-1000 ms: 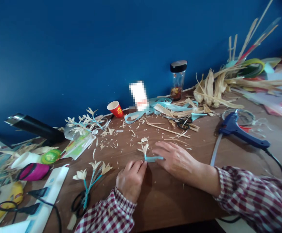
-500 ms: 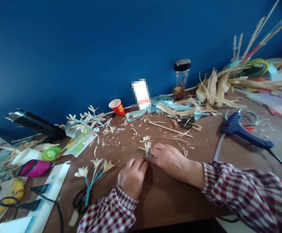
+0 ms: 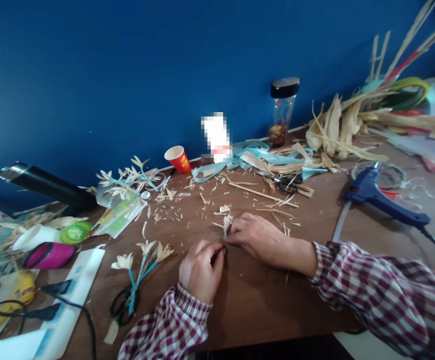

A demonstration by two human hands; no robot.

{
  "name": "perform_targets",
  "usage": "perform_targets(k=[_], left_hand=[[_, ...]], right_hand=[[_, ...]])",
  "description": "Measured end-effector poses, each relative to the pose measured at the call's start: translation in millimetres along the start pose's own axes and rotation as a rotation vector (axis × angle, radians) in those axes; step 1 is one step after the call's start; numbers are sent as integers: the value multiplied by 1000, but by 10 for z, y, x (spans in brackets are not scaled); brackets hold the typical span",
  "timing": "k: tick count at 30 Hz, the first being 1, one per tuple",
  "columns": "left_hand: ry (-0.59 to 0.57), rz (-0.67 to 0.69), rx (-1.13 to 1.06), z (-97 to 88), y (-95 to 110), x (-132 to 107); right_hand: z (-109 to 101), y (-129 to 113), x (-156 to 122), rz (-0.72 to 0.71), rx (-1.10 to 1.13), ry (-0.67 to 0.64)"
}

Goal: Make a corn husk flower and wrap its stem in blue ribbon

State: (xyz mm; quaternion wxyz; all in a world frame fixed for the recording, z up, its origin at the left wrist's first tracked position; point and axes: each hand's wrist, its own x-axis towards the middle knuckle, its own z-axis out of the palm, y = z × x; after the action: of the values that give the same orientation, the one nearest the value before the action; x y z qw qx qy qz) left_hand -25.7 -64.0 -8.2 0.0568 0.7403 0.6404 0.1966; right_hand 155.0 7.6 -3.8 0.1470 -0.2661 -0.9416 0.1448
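A small pale husk flower (image 3: 226, 223) with a light blue stem stands between my hands, just above the table. My right hand (image 3: 257, 239) pinches its stem near the base of the petals. Thumb and fingertips of my left hand (image 3: 202, 267) press together at the lower end of the stem, which the fingers mostly hide. To the left of my left hand, a bunch of husk flowers with blue stems (image 3: 142, 265) lies across black-handled scissors (image 3: 120, 306). Husk scraps (image 3: 224, 209) lie just beyond the flower.
A blue glue gun (image 3: 384, 197) with a cord lies at right. A red paper cup (image 3: 179, 160), light blue ribbon (image 3: 255, 155), more scissors (image 3: 288, 185) and a lidded bottle (image 3: 283, 112) stand or lie along the wall. At left is a white power strip (image 3: 78, 285).
My left hand's fingers have shifted and curled more into a pinch, opening a gap between thumb and fingers. My right hand stays at the flower. The camera view has tilted slightly.
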Motion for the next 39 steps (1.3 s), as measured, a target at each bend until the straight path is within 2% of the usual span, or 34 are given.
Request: perform_targets(k=[3, 7, 12, 17, 26, 30, 33, 36, 39], left_hand=[[-1, 14, -11, 14, 19, -7], [10, 99, 4, 25, -15, -53], [56, 185, 126, 13, -14, -102], [22, 272, 285, -37, 31, -93], [-83, 223, 306, -103, 66, -70], [-88, 225, 310, -113, 75, -105], [-43, 228, 320, -89, 57, -129], [-1, 245, 322, -53, 29, -142], [70, 284, 334, -21, -14, -146]], right_hand=[[8, 4, 9, -8, -7, -1], [29, 12, 12, 0, -17, -3], [49, 21, 7, 4, -42, -6], [17, 9, 8, 5, -47, -23], [-9, -12, 8, -14, -15, -17], [-167, -81, 3, -41, -2, 4], [-370, -151, -75, 11, 7, 44], [-572, -189, -279, 93, 34, 105], [-706, -160, -606, 186, 37, 177]])
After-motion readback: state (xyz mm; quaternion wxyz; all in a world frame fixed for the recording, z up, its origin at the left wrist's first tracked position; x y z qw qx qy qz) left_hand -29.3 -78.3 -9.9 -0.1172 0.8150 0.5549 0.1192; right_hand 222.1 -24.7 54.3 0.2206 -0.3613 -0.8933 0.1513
